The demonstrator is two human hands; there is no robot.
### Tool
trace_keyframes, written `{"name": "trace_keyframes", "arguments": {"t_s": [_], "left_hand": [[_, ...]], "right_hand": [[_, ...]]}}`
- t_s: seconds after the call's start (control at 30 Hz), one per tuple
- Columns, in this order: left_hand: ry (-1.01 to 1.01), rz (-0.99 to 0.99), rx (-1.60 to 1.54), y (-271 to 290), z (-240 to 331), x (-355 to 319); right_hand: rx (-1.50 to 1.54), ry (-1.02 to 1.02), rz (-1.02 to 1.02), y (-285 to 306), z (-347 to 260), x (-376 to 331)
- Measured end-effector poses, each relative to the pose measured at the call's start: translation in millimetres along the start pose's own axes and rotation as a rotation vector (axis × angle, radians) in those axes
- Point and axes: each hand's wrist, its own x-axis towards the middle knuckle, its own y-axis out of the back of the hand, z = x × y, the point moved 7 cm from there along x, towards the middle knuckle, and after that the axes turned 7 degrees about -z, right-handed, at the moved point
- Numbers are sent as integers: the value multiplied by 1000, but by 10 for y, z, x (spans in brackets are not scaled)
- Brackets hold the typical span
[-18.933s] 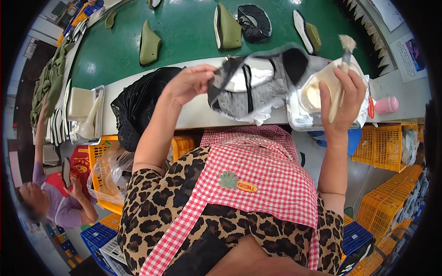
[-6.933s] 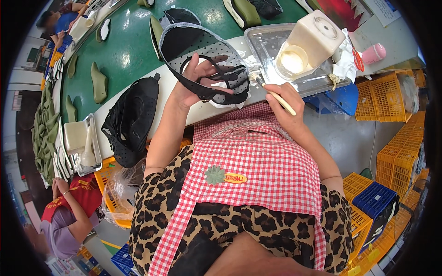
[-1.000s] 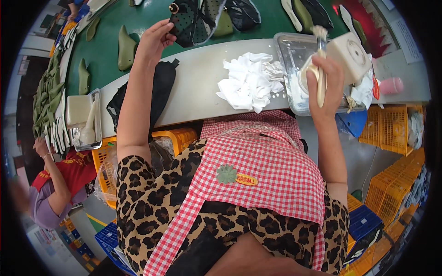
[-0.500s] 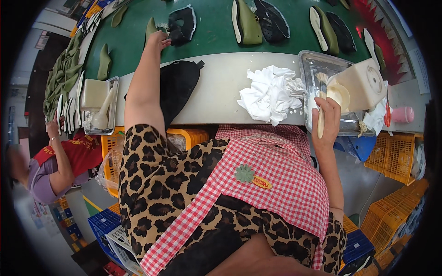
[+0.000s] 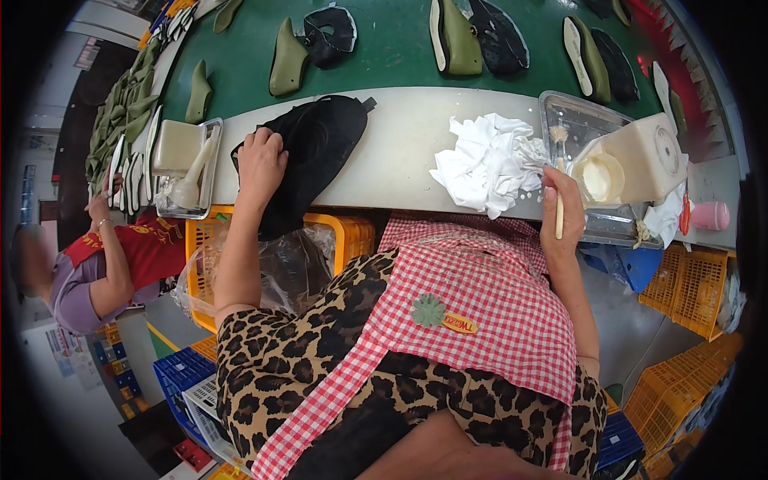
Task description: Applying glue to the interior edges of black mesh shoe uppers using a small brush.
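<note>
At the near edge of the white bench, my left hand (image 5: 262, 164) has its fingers curled on the left side of the black shoe uppers (image 5: 332, 140), which lie in an overlapping pile. My right hand (image 5: 565, 210) is closed around the pale wooden handle of a glue brush (image 5: 559, 220). The brush's bristles point away from me, over a clear plastic tray (image 5: 552, 102). In that tray a cream-coloured jug (image 5: 652, 156) lies on its side, its round mouth (image 5: 598, 178) holding whitish liquid. Crumpled white cloth (image 5: 488, 164) sits left of my right hand.
Green shoe lasts (image 5: 288, 60) and black uppers (image 5: 330, 36) are spaced along the green belt (image 5: 392, 48). A second tray (image 5: 210, 172) stands at left. Below the bench is an orange crate (image 5: 352, 240). At far left a person (image 5: 104, 264) handles pale insoles.
My left hand has come back from a green last on the belt to the black uppers. The lasts and uppers appear farther right, and my right hand still holds the brush.
</note>
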Motion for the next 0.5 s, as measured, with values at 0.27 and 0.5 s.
{"name": "trace_keyframes", "arguments": {"t_s": [0.27, 0.5], "left_hand": [[-261, 163, -631, 714, 557, 239], [-608, -183, -899, 1156, 1638, 567]], "right_hand": [[-210, 289, 35, 43, -497, 222], [-403, 467, 151, 226, -894, 466]]}}
